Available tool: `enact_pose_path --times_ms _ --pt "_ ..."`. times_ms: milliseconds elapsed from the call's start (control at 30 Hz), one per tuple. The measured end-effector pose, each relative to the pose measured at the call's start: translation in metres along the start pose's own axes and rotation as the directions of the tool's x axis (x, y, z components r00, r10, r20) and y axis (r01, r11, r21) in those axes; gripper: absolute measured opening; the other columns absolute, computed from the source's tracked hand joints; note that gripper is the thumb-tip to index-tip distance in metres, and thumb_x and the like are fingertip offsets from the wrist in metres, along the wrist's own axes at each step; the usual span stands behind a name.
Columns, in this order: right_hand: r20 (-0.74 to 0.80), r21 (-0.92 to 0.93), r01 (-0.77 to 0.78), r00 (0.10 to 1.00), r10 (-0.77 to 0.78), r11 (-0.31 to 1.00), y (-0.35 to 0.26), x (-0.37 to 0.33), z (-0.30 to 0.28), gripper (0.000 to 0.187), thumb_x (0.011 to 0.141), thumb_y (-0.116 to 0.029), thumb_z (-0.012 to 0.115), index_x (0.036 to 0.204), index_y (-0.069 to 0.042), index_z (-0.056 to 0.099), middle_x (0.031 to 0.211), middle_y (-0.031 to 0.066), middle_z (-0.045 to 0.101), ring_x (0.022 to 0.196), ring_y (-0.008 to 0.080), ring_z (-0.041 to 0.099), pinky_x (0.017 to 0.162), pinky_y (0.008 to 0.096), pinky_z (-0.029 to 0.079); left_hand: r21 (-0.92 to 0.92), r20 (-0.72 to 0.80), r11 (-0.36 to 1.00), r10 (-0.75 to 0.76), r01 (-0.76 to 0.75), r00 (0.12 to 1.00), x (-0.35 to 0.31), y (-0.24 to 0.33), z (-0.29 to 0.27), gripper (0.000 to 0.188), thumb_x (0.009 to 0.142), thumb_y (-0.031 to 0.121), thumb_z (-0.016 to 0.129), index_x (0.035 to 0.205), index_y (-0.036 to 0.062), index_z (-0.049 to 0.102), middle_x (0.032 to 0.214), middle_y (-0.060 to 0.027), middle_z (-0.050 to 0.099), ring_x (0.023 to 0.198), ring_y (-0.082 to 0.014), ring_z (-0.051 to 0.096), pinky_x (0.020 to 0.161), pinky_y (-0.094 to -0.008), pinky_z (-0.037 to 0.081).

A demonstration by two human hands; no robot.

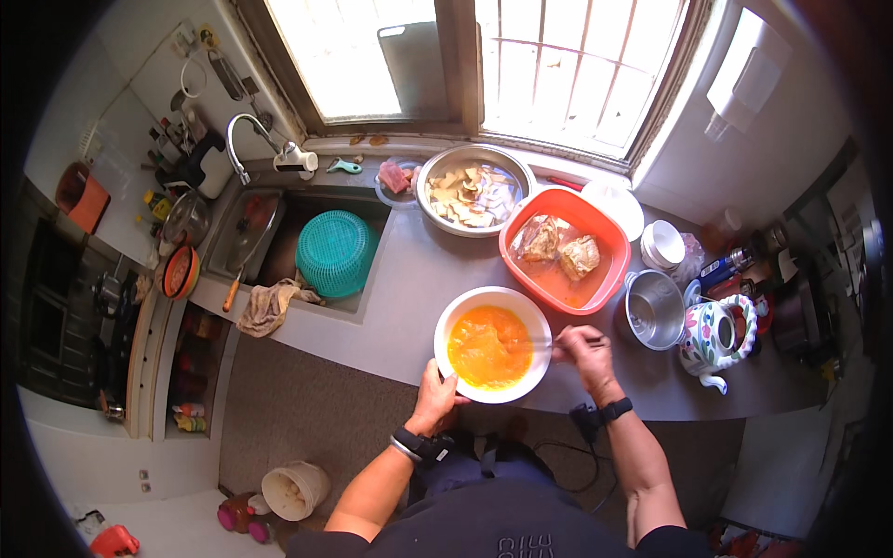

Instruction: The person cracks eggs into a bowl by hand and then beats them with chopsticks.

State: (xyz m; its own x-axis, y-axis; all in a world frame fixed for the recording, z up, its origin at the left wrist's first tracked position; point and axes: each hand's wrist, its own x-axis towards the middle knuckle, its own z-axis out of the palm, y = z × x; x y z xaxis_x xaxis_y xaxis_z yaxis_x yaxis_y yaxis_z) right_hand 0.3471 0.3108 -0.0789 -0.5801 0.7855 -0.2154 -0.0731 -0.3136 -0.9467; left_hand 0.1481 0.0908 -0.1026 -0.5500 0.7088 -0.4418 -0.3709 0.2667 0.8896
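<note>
A white bowl [447, 378] of beaten egg [489, 346] stands at the counter's front edge, its orange-yellow surface streaked and swirled. My left hand [435, 395] grips the near left rim, thumb on top. At the bowl's right side, the fingers of my right hand [586, 355] are pinched round a thin, chopstick-like utensil [549, 350] pointing into the bowl; it is blurred, and its tip cannot be made out. Just beyond sits a red plastic basin [609, 288] with two chunks of meat [579, 258] in reddish liquid.
A steel bowl [430, 212] of sliced pieces in water stands by the window. The sink [361, 302] at left holds a green basket [337, 253]; a rag [270, 307] hangs over its front. To the right are a metal pot [654, 312], a floral teapot [709, 339] and white bowls [662, 244].
</note>
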Motion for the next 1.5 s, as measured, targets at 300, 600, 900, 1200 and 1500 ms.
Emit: enact_pose_path --times_ms 300,600,900,1200,1500 --pt "0.100 -0.010 -0.210 0.973 0.210 0.978 -0.014 -0.007 0.018 0.015 0.093 -0.015 0.064 0.088 0.000 0.065 0.085 0.0110 0.070 0.072 0.0180 0.069 0.069 0.0306 0.060 -0.001 0.001 1.000 -0.001 0.001 1.000 -0.001 0.002 -0.002 0.031 0.096 0.010 0.048 0.124 -0.0009 0.038 0.117 -0.0158 0.055 0.095 -0.0259 0.067 0.065 -0.0349 0.062" --pt "-0.050 -0.010 0.041 0.998 -0.041 0.999 -0.001 0.004 0.003 0.016 0.092 -0.015 0.066 0.088 0.000 0.066 0.083 0.0108 0.069 0.070 0.0189 0.068 0.066 0.0324 0.060 0.003 0.000 1.000 -0.007 0.007 1.000 0.001 -0.001 -0.001 0.031 0.095 0.007 0.047 0.124 -0.0015 0.038 0.118 -0.0169 0.054 0.095 -0.0265 0.067 0.065 -0.0346 0.062" --pt "0.106 0.019 -0.175 0.979 0.172 0.984 -0.005 -0.015 0.014 0.015 0.092 -0.014 0.066 0.090 0.001 0.066 0.085 0.0115 0.070 0.074 0.0214 0.070 0.066 0.0329 0.062 0.025 -0.015 1.000 -0.002 0.003 1.000 0.000 0.004 0.001 0.028 0.096 0.006 0.045 0.122 -0.0015 0.037 0.117 -0.0175 0.053 0.092 -0.0274 0.067 0.064 -0.0357 0.063" --pt "-0.048 0.051 -0.066 0.996 0.069 0.996 -0.010 -0.011 0.006 0.014 0.093 -0.013 0.065 0.091 0.001 0.067 0.086 0.0119 0.070 0.075 0.0198 0.070 0.068 0.0332 0.061 -0.024 -0.009 1.000 -0.002 0.002 1.000 -0.002 0.002 0.001 0.027 0.096 0.006 0.045 0.121 -0.0013 0.038 0.116 -0.0172 0.053 0.093 -0.0281 0.067 0.064 -0.0359 0.063" --pt "-0.010 0.005 -0.095 0.995 0.095 0.995 0.006 -0.017 0.001 0.015 0.093 -0.015 0.064 0.091 -0.001 0.065 0.085 0.0095 0.069 0.076 0.0189 0.069 0.069 0.0312 0.061 0.017 -0.002 1.000 0.019 -0.019 1.000 0.000 0.001 0.002 0.027 0.096 0.006 0.046 0.122 -0.0019 0.039 0.116 -0.0170 0.053 0.091 -0.0277 0.067 0.062 -0.0356 0.063"
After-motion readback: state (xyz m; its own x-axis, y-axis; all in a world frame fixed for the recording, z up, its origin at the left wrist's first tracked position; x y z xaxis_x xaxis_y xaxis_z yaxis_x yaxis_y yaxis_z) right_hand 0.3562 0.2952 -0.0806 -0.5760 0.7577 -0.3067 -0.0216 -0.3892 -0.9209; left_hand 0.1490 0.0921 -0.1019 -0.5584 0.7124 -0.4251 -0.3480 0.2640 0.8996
